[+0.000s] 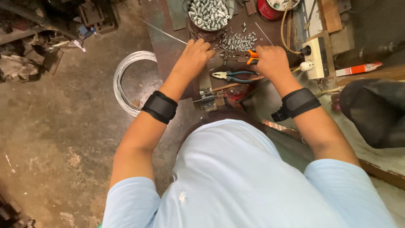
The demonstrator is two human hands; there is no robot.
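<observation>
While a round tin (pixel 195 28) full of small silver metal pieces (pixel 209 12) sits at the top of the bench (pixel 162 31), more pieces lie loose beside it. The right hand (pixel 272 60) is closed around an orange-handled tool (pixel 252 57), which lies sideways, pointing left. The left hand (pixel 197 52) rests fingers-down near the tin; I cannot tell what it pinches. Blue-handled pliers (pixel 232 76) lie between the hands.

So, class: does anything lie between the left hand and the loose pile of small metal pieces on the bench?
Nothing visible does. The left hand rests just left of the pile of small metal pieces, with only bare bench between them.
</observation>
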